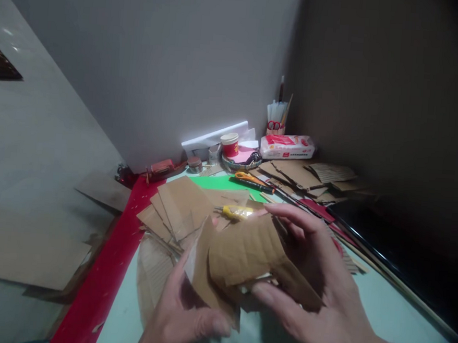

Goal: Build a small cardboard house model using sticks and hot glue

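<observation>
the left hand (180, 306) and right hand (323, 285), fingers half curled, grip a cardboard piece (247, 251) above the near middle of the tabletop (386, 305); it is already bent round but looks unfinished, and whether its seams are fixed cannot be told. flat cardboard sheets (185, 202) crowd toward the left edge, leaving bare room at near right.

From the middle of the view, a red and white paper cup (230, 147) stands at twelve o'clock, near the rim of a round tray (240, 167). At two o'clock lies a wrapped packet (287, 147). A red strip (96, 277) runs at eight o'clock; a dark frame (4, 69) shows its corner at ten.
</observation>
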Available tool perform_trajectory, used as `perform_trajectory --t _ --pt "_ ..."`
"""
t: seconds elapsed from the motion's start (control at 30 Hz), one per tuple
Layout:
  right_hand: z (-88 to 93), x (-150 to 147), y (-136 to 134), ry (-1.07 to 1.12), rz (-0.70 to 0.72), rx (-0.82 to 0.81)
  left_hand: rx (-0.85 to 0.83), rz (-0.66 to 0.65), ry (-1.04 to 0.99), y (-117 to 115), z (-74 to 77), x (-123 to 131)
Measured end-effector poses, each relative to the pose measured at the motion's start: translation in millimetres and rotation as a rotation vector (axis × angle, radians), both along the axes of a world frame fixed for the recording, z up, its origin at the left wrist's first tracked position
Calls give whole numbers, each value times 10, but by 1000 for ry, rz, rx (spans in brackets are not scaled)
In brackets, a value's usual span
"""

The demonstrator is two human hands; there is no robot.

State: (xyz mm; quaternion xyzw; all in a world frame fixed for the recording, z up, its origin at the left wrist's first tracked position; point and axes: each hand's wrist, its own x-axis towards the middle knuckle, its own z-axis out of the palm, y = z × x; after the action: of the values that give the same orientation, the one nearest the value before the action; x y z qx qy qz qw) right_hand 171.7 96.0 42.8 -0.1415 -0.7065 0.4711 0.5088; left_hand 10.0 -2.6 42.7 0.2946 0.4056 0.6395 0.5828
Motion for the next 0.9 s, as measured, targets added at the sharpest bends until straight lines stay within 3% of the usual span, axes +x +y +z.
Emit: perform_trajectory --t 0.3,0.67,0.9 --pt "29 -48 -72 -5 3 -49 -6 128 -41 19 -14 132" --pt "-28 -97 -6 -33 -41 17 74 334 175 14 -6 311" --pt "-10 -77 21 -50 -52 95 124 329 196 12 38 357"
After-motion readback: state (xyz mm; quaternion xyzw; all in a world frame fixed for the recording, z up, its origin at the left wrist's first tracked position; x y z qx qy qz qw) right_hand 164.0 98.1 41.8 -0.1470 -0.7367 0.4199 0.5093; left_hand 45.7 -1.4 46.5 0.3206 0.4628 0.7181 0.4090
